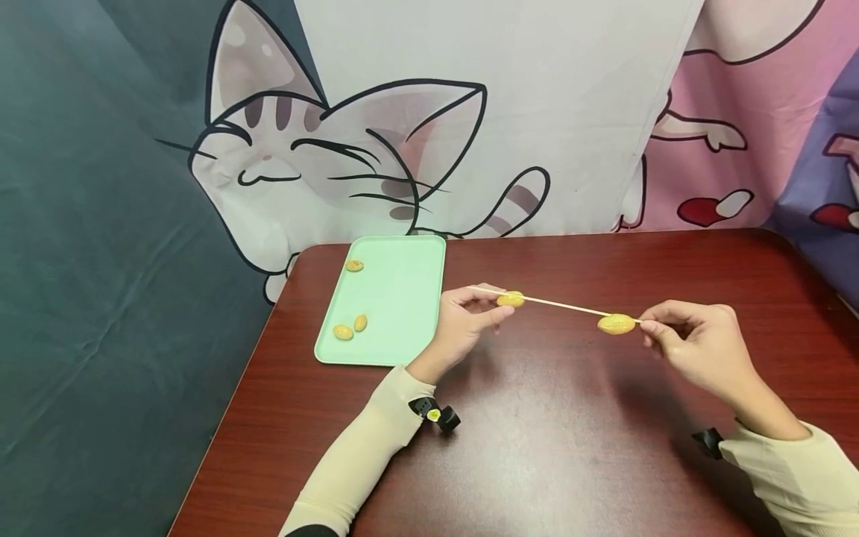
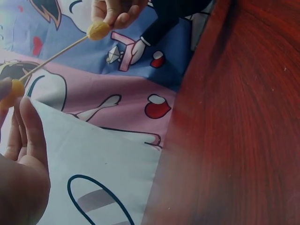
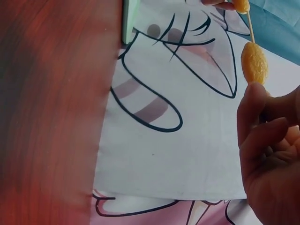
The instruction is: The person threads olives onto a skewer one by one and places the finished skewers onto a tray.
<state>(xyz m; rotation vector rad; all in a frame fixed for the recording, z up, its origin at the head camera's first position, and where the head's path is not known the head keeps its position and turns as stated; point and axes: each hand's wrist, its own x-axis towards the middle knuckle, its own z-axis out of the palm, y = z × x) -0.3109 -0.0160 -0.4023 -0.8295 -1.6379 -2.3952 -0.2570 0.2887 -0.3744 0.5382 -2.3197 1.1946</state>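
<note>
A pale green tray (image 1: 403, 298) lies at the far left corner of the brown table (image 1: 570, 477), with its far edge near the far edge of the table. It carries three yellow pieces: one piece (image 1: 354, 265) is near its far left corner, and two others, a larger piece (image 1: 343, 333) and a smaller piece (image 1: 360, 323), lie just beside each other towards its near left corner. Above the table, to the right of the tray, a thin stick (image 1: 564, 306) reaches from one hand to the other and bears two more yellow pieces, well apart. The left hand (image 1: 463, 324) pinches the left piece (image 1: 511, 299) between thumb and fingers, at one end of the stick. The right hand (image 1: 705, 350) pinches the other end of the stick, just beside the right piece (image 1: 616, 324). In the head view, the left hand and its wrist stand before the right edge and the near right corner of the tray, hiding a part of them. Each wrist wears a black device, one (image 1: 424, 407) at the left sleeve (image 1: 362, 447), another (image 1: 708, 441) at the right sleeve (image 1: 792, 470). Behind the table's far edge hangs a white cloth (image 1: 570, 112) with a cat drawing.
</note>
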